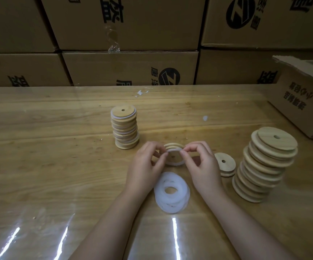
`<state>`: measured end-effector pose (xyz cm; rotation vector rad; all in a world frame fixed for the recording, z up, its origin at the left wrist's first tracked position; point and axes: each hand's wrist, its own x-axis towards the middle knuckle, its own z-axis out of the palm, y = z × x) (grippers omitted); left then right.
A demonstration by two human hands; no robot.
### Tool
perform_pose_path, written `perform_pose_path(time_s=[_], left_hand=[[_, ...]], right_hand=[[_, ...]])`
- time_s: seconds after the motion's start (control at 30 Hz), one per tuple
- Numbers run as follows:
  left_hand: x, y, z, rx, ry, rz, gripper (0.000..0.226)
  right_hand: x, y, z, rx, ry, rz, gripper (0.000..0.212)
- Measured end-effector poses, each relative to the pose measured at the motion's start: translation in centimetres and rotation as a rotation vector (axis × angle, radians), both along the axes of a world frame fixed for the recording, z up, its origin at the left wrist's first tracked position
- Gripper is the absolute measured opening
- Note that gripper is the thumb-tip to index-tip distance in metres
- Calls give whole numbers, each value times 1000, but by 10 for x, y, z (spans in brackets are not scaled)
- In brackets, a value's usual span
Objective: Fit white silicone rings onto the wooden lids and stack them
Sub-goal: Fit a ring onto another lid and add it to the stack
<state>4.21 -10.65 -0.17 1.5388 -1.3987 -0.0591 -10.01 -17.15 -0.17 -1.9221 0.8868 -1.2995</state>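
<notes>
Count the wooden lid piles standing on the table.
3: a ringed stack behind the left hand, a tall bare stack at far right, and a short pile between it and the right hand. The open box may hide more.

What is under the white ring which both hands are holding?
A wooden lid, its small hole showing through the white ring. The left hand and right hand hide its sides and whatever is below it.

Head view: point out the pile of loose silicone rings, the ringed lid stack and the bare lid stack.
pile of loose silicone rings (179, 200), head view, near right part of the pile.
ringed lid stack (125, 128), head view, mid-height edge.
bare lid stack (262, 166), head view, mid-height edge.
</notes>
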Motion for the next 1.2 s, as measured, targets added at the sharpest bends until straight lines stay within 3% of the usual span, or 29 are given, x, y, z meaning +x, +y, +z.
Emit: perform_pose_path(time_s=[0.3,0.53,0.87,1.03,1.2], left_hand=[[-1,2,0,7,62,4,14],[-2,2,2,-7,61,3,20],[-1,2,1,0,65,8,5],[2,0,0,31,150,23,15],[3,-1,-2,39,183,25,9]], right_hand=[[-1,4,3,-99,58,-49,3],[0,6,0,-39,20,-80,3],[0,4,-3,-15,66,-90,3],[0,4,-5,-13,76,-76,3],[-1,3,-5,22,72,-61,3]])
